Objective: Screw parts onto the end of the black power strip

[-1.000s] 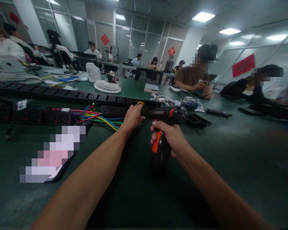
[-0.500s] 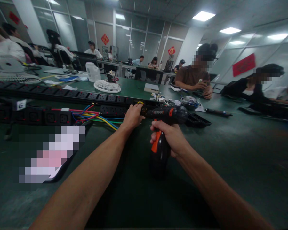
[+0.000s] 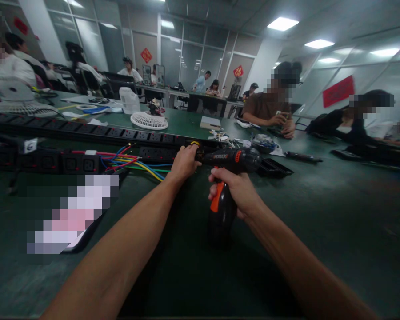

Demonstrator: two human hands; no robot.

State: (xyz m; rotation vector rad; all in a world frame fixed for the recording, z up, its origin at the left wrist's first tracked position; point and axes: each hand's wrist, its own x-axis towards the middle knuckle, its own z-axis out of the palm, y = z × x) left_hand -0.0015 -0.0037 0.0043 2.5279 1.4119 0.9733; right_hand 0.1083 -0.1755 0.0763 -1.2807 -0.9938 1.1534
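Note:
My right hand (image 3: 242,189) is wrapped round the grip of a black and orange cordless drill (image 3: 222,218), whose nose points left. The drill's front end meets the end of a black power strip (image 3: 156,153). Around that end my left hand (image 3: 186,162) is closed, with the thumb on the near side and the fingers over the top. A bit of yellow shows just beyond the fingertips. Loose coloured wires (image 3: 130,162) run beside the strip, left of my left hand. The contact between bit and strip is too dark to make out.
Behind lies a long socket strip (image 3: 96,130); at left, another strip (image 3: 50,161). A phone (image 3: 76,218) lies in front. Beyond are a white fan grille (image 3: 149,120), a jug (image 3: 129,100), black trays (image 3: 275,166) and a wire heap (image 3: 225,138). A co-worker (image 3: 270,106) sits opposite.
My hands, the drill and the strip stay almost exactly where they were. In the background, a person in a light blue top has straightened up.

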